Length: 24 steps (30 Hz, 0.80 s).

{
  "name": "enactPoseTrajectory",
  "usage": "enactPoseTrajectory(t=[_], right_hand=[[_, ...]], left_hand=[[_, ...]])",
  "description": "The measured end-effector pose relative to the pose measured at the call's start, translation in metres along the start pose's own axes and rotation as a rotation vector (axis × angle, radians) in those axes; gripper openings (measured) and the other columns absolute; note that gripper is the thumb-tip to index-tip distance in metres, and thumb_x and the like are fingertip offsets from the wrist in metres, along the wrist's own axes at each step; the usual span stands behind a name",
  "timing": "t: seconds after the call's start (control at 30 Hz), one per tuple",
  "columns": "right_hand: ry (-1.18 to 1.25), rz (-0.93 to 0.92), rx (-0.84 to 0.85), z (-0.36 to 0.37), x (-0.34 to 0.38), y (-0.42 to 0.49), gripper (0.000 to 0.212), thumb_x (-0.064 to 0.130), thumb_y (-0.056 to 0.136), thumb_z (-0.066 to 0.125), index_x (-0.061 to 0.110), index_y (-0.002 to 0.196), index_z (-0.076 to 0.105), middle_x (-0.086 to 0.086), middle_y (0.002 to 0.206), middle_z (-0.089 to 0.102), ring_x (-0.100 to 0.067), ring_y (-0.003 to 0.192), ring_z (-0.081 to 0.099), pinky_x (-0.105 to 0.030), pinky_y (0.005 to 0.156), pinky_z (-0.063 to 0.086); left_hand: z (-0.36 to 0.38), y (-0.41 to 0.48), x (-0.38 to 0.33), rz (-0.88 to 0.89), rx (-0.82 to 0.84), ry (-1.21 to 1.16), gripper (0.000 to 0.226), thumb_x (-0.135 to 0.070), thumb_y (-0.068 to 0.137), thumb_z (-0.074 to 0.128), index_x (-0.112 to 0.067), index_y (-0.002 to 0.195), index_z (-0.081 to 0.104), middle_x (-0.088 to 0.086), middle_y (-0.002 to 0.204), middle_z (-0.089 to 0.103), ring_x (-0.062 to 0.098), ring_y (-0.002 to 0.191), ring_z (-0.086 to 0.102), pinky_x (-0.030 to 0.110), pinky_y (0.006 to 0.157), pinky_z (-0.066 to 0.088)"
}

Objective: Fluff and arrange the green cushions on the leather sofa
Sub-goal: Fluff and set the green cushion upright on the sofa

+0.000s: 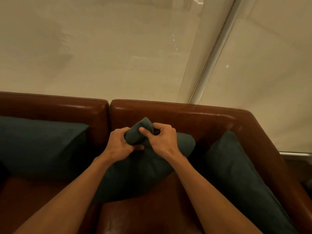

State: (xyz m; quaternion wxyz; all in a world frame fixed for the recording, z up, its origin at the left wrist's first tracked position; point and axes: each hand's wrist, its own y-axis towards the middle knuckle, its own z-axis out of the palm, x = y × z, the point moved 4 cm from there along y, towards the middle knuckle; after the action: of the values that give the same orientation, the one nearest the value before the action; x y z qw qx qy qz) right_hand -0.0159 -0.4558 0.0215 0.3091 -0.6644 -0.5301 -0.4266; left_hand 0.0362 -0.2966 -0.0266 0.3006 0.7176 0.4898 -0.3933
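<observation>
A dark green cushion [143, 169] stands tilted on the brown leather sofa [194, 119], in the middle of the view. Its top corner is bunched up. My left hand [120, 143] grips that corner from the left and my right hand [162, 138] grips it from the right, thumb pressed into the fabric. A second green cushion [40, 146] leans against the sofa back on the left. A third green cushion [239, 179] leans against the right armrest.
Behind the sofa hangs a pale translucent blind [118, 56] with a bead chain [207, 61] running down its right part. The sofa's back is split by a seam [109, 115] just left of my hands.
</observation>
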Motion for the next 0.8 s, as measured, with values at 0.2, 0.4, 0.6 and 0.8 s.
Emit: enactPoseTrajectory(t=[0.2, 0.4, 0.6, 0.8], right_hand=[[0.066, -0.067, 0.167, -0.026, -0.005, 0.015, 0.014, 0.039, 0.09, 0.064, 0.032, 0.1, 0.072, 0.015, 0.099, 0.072, 0.001, 0.096, 0.065, -0.019, 0.085, 0.054], [0.251, 0.531, -0.358, -0.097, -0.117, 0.019, 0.068, 0.058, 0.081, 0.066, 0.031, 0.138, 0.043, -0.008, 0.14, 0.05, -0.026, 0.122, 0.053, -0.047, 0.105, 0.045], [0.596, 0.799, -0.22, -0.097, -0.147, 0.016, 0.103, 0.072, 0.07, 0.066, 0.021, 0.151, 0.027, -0.008, 0.151, 0.039, -0.036, 0.136, 0.038, -0.053, 0.112, 0.032], [0.703, 0.638, -0.264, -0.092, -0.129, 0.027, 0.108, 0.068, 0.054, 0.076, 0.023, 0.146, 0.04, -0.002, 0.14, 0.054, -0.029, 0.127, 0.05, -0.048, 0.107, 0.04]], left_hand=[[-0.009, -0.006, 0.018, -0.088, -0.101, -0.119, 0.044, -0.017, 0.058, 0.093, -0.014, 0.097, 0.073, -0.002, 0.091, 0.074, 0.013, 0.085, 0.071, 0.03, 0.071, 0.058], [-0.037, 0.0, 0.012, -0.138, -0.19, -0.303, 0.036, -0.008, 0.052, 0.092, -0.019, 0.08, 0.072, -0.01, 0.076, 0.074, 0.012, 0.079, 0.072, 0.023, 0.066, 0.059], [-0.053, 0.004, -0.002, -0.128, -0.184, -0.382, 0.049, -0.027, 0.039, 0.091, -0.016, 0.083, 0.073, -0.009, 0.084, 0.077, 0.014, 0.084, 0.074, 0.034, 0.074, 0.059], [-0.054, 0.0, 0.005, -0.179, -0.201, -0.458, 0.067, -0.04, 0.026, 0.096, -0.017, 0.085, 0.073, -0.007, 0.087, 0.078, 0.012, 0.084, 0.074, 0.033, 0.072, 0.06]])
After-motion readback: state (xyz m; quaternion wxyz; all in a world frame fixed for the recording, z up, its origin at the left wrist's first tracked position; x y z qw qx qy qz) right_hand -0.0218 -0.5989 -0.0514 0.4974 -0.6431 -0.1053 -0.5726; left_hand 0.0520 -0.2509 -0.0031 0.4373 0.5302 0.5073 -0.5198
